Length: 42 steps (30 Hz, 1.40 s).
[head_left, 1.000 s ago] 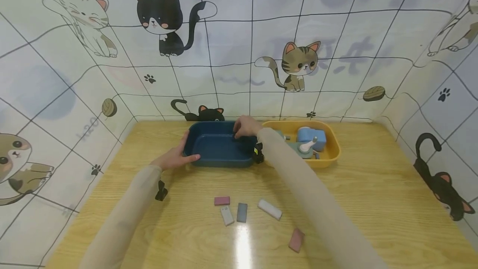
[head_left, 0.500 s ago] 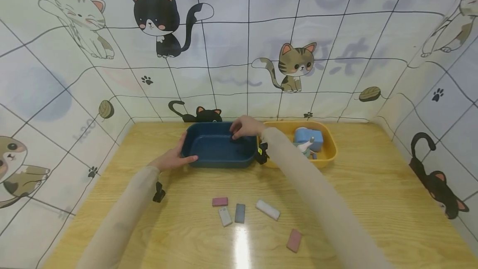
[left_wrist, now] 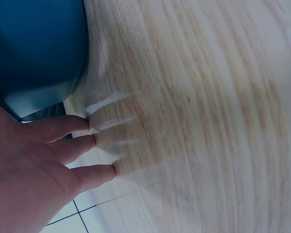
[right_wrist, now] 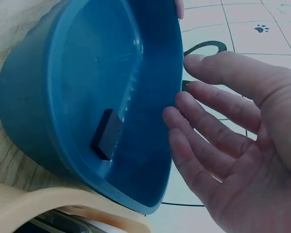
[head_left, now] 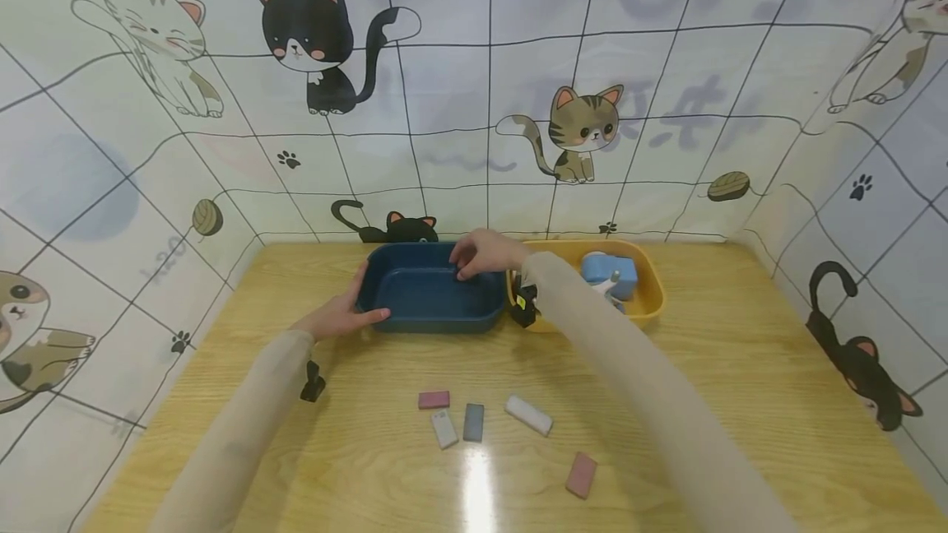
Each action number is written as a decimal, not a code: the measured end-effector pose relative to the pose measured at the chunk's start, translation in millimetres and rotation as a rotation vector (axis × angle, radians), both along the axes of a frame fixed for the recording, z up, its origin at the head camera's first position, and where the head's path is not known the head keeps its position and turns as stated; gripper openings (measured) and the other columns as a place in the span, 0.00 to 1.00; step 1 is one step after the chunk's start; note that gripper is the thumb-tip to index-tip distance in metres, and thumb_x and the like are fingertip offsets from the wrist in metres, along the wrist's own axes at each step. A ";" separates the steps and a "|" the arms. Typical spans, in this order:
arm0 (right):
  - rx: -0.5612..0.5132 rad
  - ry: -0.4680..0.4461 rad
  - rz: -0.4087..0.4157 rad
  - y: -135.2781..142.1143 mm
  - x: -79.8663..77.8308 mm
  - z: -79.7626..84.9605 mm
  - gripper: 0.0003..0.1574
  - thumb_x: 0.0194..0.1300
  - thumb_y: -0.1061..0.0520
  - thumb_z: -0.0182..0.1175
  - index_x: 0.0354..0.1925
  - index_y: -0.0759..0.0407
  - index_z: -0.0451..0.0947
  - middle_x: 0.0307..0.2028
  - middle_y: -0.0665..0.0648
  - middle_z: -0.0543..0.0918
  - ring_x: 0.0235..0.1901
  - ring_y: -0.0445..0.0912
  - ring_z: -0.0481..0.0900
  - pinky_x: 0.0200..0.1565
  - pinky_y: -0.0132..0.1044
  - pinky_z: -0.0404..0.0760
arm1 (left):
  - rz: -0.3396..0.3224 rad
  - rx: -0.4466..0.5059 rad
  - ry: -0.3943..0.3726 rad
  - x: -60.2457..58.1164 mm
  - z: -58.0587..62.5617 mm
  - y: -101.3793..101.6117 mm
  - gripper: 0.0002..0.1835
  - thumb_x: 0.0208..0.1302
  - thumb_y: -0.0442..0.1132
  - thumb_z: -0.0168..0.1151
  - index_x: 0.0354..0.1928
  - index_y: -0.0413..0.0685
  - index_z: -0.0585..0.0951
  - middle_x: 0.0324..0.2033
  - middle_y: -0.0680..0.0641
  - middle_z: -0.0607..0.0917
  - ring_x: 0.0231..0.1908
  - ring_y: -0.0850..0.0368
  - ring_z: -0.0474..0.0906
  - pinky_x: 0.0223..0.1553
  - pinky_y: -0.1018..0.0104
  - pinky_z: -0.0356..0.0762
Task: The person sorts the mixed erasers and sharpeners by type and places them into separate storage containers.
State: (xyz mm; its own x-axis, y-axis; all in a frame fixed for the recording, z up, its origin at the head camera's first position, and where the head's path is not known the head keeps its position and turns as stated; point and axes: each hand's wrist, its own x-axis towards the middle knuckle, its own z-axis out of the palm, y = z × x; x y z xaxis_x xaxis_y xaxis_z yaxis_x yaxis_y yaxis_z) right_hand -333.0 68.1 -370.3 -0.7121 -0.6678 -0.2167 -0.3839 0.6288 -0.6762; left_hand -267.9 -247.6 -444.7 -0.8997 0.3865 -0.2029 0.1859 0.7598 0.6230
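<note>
A dark blue plastic bin [head_left: 415, 323] stands on the table near the back wall. My left hand [head_left: 341, 315] lies at its left side, thumb along the front; in the left wrist view its fingers [left_wrist: 94, 177] are straight and spread, tips at the table. My right hand [head_left: 485, 253] hovers at the bin's back right; in the right wrist view its fingers [right_wrist: 218, 138] are loosely bent, close by the rim, with nothing between them. A small black block [right_wrist: 106, 135] lies inside the bin on its floor. The right hand hides that block in the head view.
To the right, a yellow bin [head_left: 653, 303] holds a blue toy [head_left: 611, 271] and other pieces, partly behind my right sleeve. In front lie two pink blocks [head_left: 581, 475], a grey block [head_left: 474, 423], a small pale block [head_left: 444, 428] and a white bar [head_left: 529, 415].
My right forearm has shifted slightly right, covering more of the yellow bin's contents. The right fingers look a little more spread. The left hand stays at the blue bin.
</note>
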 end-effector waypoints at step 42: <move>-0.004 0.059 0.266 15.6 67.7 7.4 0.21 0.62 0.59 0.66 0.53 0.61 0.79 0.41 0.51 0.83 0.41 0.40 0.79 0.45 0.33 0.77 | 0.002 0.037 0.000 -6.0 -8.3 -4.8 0.59 0.63 0.63 0.59 0.75 0.54 0.26 0.71 0.28 0.45 0.64 0.28 0.59 0.63 0.38 0.56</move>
